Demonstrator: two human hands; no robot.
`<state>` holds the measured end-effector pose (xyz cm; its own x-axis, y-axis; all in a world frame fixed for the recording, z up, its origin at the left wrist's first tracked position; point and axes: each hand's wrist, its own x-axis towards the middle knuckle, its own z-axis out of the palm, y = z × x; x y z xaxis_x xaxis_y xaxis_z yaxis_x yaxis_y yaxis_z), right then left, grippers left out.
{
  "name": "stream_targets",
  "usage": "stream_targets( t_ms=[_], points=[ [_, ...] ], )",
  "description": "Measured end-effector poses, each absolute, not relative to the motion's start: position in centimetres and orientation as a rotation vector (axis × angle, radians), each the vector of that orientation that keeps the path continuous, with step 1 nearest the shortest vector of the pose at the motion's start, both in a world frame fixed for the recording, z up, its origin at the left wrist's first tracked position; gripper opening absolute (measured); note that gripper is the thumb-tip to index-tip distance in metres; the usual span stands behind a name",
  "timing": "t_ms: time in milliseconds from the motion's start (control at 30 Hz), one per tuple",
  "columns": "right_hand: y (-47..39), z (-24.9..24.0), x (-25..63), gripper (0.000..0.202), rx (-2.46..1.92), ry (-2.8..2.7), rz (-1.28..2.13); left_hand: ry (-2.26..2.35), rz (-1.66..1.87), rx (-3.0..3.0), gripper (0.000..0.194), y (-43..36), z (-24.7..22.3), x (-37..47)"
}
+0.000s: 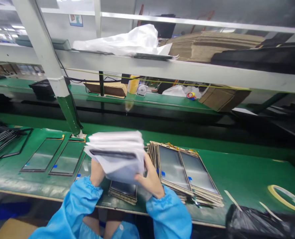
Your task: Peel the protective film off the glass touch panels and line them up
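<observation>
Both my hands hold a blurred stack of white-wrapped panels [117, 146] above the green bench; a dark edge shows between the white sheets. My left hand [97, 172] supports its lower left side, with the fingers mostly hidden behind it. On the right side, my right hand [151, 177] grips it, thumb in front. Under the stack lies a small pile of framed glass panels [124, 192] near the bench edge. Larger piles of light-framed glass panels [174, 167] with blue tabs lean in a fan to the right of my right hand.
Single dark-framed glass panels [44, 155] lie at left, beside black frames [3, 141]. A post [55, 76] rises from the green bench [249, 172]. A yellow tape roll [287, 198] and black plastic bag [257, 222] are at right. Overhead, a shelf [187, 68] carries cardboard [207, 44].
</observation>
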<state>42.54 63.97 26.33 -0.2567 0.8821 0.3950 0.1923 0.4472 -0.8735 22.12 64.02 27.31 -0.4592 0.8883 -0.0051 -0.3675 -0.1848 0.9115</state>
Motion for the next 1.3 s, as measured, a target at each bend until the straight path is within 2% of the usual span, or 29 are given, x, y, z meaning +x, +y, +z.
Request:
stream_targets(
  t_ms=[200, 267, 367, 433, 500, 633, 700, 800, 867, 933, 1000, 1100, 1200, 1300],
  points=[
    [62.5, 25.4, 39.1, 0.114, -0.757, -1.320, 1.100, 1.053, 1.911, 0.295, 0.048, 64.0, 30.2, 22.6],
    [61.5, 24.6, 36.7, 0.106, -0.831, -1.208, 1.069, 1.001, 1.900, 0.163, 0.042, 63.6, 30.6, 23.8],
    [61.0, 24.7, 35.3, 0.073, -1.063, -1.098, 0.973, 0.951, 1.886, 0.142, 0.042, 62.1, 30.0, 25.0],
    [61.6, 26.2, 36.7, 0.056, -1.148, -1.134, 0.904, 0.911, 1.828, 0.223, 0.053, 60.8, 28.8, 24.4],
    [62.5, 28.9, 39.6, 0.048, -1.142, -1.265, 0.831, 0.886, 1.756, 0.309, 0.065, 59.8, 27.6, 22.3],
    [63.8, 36.1, 45.5, 0.050, -1.134, -1.674, 0.542, 1.029, 1.903, 0.635, 0.077, 59.9, 26.9, 17.1],
    [63.9, 39.3, 46.3, 0.050, -1.152, -1.966, 0.369, 1.070, 1.930, 1.025, 0.093, 60.4, 27.9, 16.5],
    [63.6, 42.1, 44.8, 0.049, -1.125, -2.424, 0.127, 0.983, 1.667, 1.522, 0.116, 61.2, 30.1, 18.7],
    [63.3, 42.4, 43.6, 0.047, -1.101, -2.627, -0.014, 0.885, 1.486, 1.572, 0.120, 61.8, 31.0, 20.7],
    [63.2, 41.6, 43.2, 0.049, -1.062, -2.678, -0.090, 0.845, 1.379, 1.511, 0.108, 62.4, 30.9, 22.2],
    [63.2, 39.7, 43.8, 0.056, -0.984, -2.602, -0.084, 0.899, 1.366, 1.442, 0.085, 62.9, 30.0, 22.8],
    [63.4, 35.1, 45.0, 0.073, -0.923, -2.271, 0.111, 0.999, 1.464, 1.320, 0.062, 63.2, 28.3, 22.9],
    [63.4, 29.6, 44.6, 0.092, -0.902, -1.789, 0.491, 0.994, 1.500, 1.256, 0.064, 63.1, 27.1, 22.7],
    [63.2, 25.4, 42.7, 0.107, -0.900, -1.561, 0.794, 0.938, 1.490, 1.249, 0.084, 62.8, 25.7, 22.6]
  ],
)
